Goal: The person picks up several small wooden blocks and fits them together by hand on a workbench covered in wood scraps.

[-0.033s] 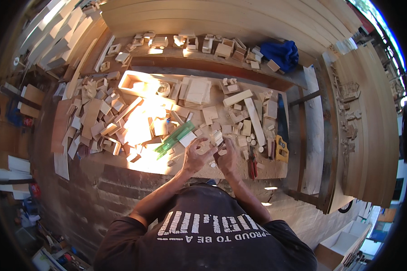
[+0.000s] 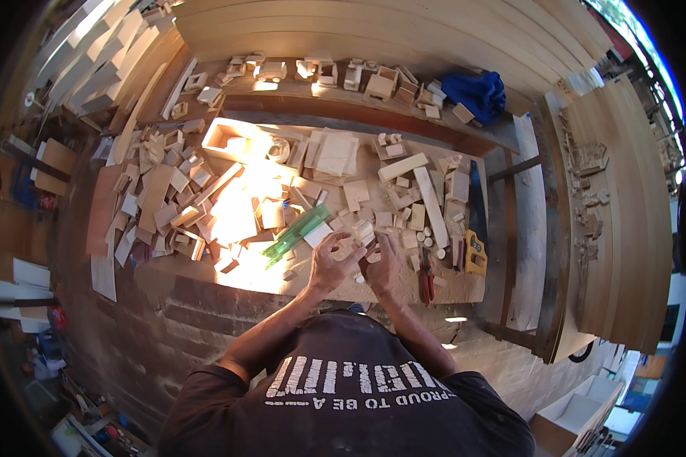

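My left hand (image 2: 330, 266) and my right hand (image 2: 382, 268) meet over the front of the workbench (image 2: 328, 292). A small pale wooden piece (image 2: 364, 231) is pinched between their fingertips; its exact shape is too small to tell. The fingers of my left hand curl in a loose arc, its thumb reaching toward the piece. My right hand has its fingers wrapped close against it. Just beyond my left hand lies a green translucent plastic strip (image 2: 297, 234) with a white block (image 2: 318, 234) beside it. Red-handled pliers (image 2: 426, 283) rest to the right of my right hand.
A handsaw with a yellow handle (image 2: 476, 253) lies at the bench's right edge. Wood offcuts (image 2: 158, 199) pile up on the left, near an open wooden box (image 2: 219, 137). Wooden toy vehicles (image 2: 270, 71) and a blue cloth (image 2: 475, 95) sit on the back shelf.
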A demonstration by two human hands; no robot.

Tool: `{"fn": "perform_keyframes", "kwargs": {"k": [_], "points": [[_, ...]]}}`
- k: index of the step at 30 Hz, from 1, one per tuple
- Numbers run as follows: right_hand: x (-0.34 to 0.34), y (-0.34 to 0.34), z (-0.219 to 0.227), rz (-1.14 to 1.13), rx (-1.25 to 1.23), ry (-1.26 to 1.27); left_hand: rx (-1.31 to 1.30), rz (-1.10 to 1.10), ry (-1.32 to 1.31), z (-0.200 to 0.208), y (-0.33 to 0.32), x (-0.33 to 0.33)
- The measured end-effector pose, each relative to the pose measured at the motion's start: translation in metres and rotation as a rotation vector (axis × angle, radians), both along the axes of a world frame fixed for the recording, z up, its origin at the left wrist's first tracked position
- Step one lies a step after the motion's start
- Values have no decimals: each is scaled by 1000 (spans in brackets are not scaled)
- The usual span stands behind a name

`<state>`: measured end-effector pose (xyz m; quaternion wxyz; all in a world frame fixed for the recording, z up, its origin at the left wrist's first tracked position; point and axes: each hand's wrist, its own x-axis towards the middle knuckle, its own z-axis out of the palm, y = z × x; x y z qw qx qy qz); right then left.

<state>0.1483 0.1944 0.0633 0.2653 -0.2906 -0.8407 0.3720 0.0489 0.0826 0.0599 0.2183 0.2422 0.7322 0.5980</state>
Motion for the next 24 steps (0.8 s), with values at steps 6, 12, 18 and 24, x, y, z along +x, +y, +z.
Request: {"fn": "perform_keyframes", "kwargs": {"k": [6,12,18,24], "points": [[-26,-25,19,70,132,16,72,67,-102,3,-11,-6],[-43,-40,20,221,227,-22,86,128,-165,8,-31,-23],[-69,-18,37,688,-116,-171,45,260,-218,-6,-83,-65],[-233,48,3,518,27,-46,99,328,-150,8,-133,-109]]}}
